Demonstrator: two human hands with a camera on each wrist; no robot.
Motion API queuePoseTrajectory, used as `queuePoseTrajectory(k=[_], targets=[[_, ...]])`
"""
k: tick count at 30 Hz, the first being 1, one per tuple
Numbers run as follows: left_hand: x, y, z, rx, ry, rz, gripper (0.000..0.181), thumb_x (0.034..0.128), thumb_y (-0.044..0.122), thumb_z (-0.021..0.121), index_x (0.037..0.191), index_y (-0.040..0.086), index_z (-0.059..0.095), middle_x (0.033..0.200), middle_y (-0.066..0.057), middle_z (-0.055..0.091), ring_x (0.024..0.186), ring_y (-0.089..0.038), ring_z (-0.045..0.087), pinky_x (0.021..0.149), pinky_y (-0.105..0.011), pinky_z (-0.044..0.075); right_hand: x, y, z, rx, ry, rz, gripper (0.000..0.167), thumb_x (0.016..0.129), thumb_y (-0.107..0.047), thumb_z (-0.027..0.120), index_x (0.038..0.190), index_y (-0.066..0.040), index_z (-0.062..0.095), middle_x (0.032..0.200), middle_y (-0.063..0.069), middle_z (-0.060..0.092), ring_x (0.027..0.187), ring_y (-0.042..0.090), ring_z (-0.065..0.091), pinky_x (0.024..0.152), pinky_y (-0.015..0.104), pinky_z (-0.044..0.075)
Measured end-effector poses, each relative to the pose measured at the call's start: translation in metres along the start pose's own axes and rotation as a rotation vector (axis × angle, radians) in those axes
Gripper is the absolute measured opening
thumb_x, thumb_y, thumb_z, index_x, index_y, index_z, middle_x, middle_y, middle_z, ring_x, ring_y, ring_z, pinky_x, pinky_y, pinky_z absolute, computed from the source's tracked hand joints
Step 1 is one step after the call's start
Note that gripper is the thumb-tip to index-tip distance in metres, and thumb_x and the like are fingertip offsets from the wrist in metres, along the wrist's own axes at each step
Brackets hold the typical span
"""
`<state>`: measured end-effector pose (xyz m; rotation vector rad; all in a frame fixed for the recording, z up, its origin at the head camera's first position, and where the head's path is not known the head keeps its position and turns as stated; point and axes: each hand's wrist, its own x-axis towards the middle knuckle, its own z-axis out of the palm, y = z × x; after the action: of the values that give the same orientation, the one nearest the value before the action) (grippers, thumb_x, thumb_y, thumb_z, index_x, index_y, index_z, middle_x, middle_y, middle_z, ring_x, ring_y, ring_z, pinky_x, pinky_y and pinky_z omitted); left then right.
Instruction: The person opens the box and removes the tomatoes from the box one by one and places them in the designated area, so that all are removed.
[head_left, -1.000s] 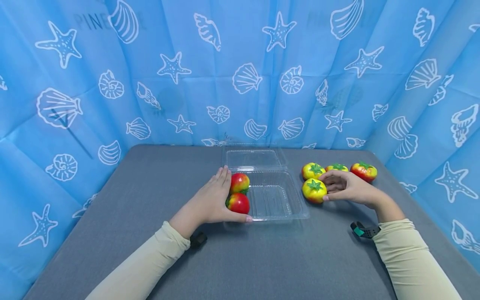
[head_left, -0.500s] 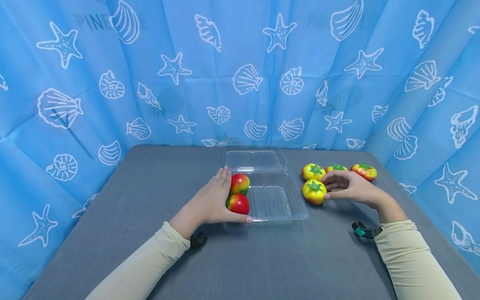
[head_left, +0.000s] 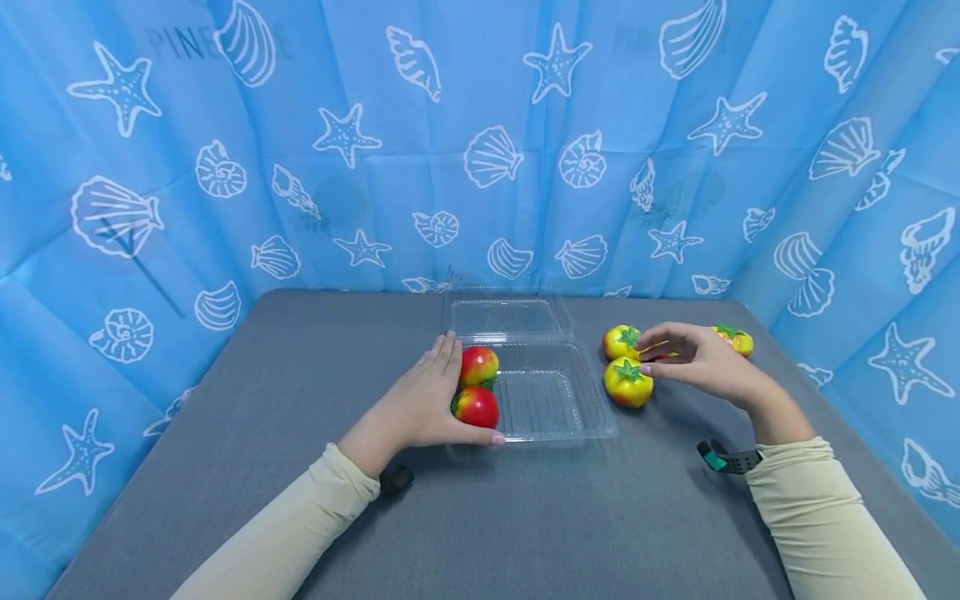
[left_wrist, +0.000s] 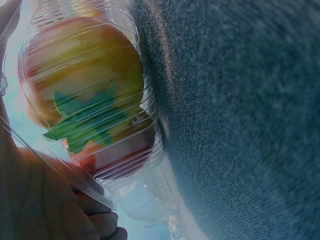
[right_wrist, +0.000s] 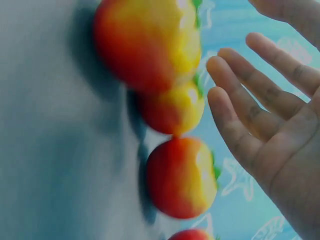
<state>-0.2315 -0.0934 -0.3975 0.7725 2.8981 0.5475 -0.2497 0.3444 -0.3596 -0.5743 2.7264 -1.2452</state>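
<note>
Two red-and-yellow tomatoes, a rear one (head_left: pixel 480 366) and a front one (head_left: pixel 477 407), sit in the left side of a clear hinged plastic container (head_left: pixel 592 430). My left hand (head_left: pixel 420 404) rests against that side, fingers straight along the wall and thumb across the front corner. Seen through ribbed plastic in the left wrist view is a tomato (left_wrist: pixel 100 60) with a green leafy top. My right hand (head_left: pixel 701 362) hovers above the loose tomatoes with loosely bent fingers, holding nothing. Nearest to it are a front yellow tomato (head_left: pixel 628 385) and one behind (head_left: pixel 618 340); it partly hides another.
The container's lid (head_left: pixel 506 317) lies folded back towards the blue shell-print curtain (head_left: pixel 465 100). Another tomato (head_left: pixel 738 340) stands at the far right of the grey table (head_left: pixel 510 525). In the right wrist view, several tomatoes form a row, including a middle one (right_wrist: pixel 182 177).
My right hand has risen from beside the front yellow tomato and shifted slightly back, over the rear ones. The left hand and the container have stayed put.
</note>
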Motion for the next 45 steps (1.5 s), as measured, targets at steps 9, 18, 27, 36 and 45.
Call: queuePoseTrajectory(k=[9,18,27,36,45], targets=[[0.000,-0.001,0.001,-0.001,0.004,-0.002,0.140,0.0725,0.091,0.066,0.171,0.007,0.012,0.181,-0.010,0.005,0.167,-0.034,0.011,0.130,-0.054,0.031,0.008,-0.033,0.027,0.033,0.004,-0.098,0.036,0.100,-0.017,0.076,0.130,-0.002,0.066,0.129,0.022,0.068,0.118,0.033,0.071,0.091,0.021,0.061],[-0.001,0.001,-0.001,-0.013,0.005,-0.002,0.139,0.0727,0.088,0.070,0.172,0.009,0.012,0.181,-0.010,0.007,0.167,-0.034,0.012,0.128,-0.055,0.034,0.017,-0.063,0.075,0.023,-0.032,-0.157,0.030,0.097,-0.020,0.079,0.125,-0.013,0.069,0.122,0.006,0.073,0.110,0.025,0.072,0.094,0.033,0.062],[-0.001,0.002,-0.001,-0.003,0.014,-0.023,0.140,0.0712,0.089,0.071,0.172,0.010,0.013,0.181,-0.010,0.008,0.167,-0.036,0.013,0.125,-0.057,0.038,0.022,-0.080,0.121,0.068,-0.095,-0.255,0.033,0.096,-0.019,0.080,0.127,-0.015,0.068,0.128,0.017,0.072,0.114,0.034,0.071,0.098,0.054,0.061],[-0.002,0.002,0.000,0.015,0.015,-0.016,0.140,0.0720,0.090,0.070,0.171,0.008,0.014,0.181,-0.011,0.006,0.166,-0.037,0.014,0.127,-0.057,0.035,0.030,-0.085,0.148,0.054,-0.145,-0.287,0.038,0.099,-0.022,0.077,0.132,-0.007,0.067,0.131,0.011,0.071,0.113,0.027,0.071,0.099,0.049,0.061],[0.000,0.003,0.001,0.025,0.025,-0.001,0.141,0.0714,0.091,0.069,0.171,0.008,0.013,0.180,-0.013,0.008,0.166,-0.038,0.013,0.127,-0.056,0.034,0.035,-0.089,0.156,0.022,-0.171,-0.333,0.043,0.099,-0.019,0.077,0.140,-0.014,0.065,0.138,0.003,0.069,0.116,0.025,0.070,0.097,0.045,0.062]])
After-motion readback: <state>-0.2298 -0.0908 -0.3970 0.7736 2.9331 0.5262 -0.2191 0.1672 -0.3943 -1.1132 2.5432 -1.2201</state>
